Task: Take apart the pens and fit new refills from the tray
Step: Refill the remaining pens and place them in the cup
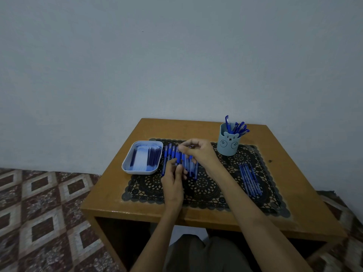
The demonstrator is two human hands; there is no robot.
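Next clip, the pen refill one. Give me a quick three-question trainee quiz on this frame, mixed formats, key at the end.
1. True or false: the bear-faced cup stands empty.
2. Multiple choice: the tray holding refills lies where, relative to the row of pens on the mat? A) on the person's left B) on the person's right C) behind the cup
3. Fill in: the left hand and right hand work together over the ____.

Key
1. False; blue pens stand in it.
2. A
3. Row of pens. A separate bundle of pen parts lies on the right of the mat, untouched.
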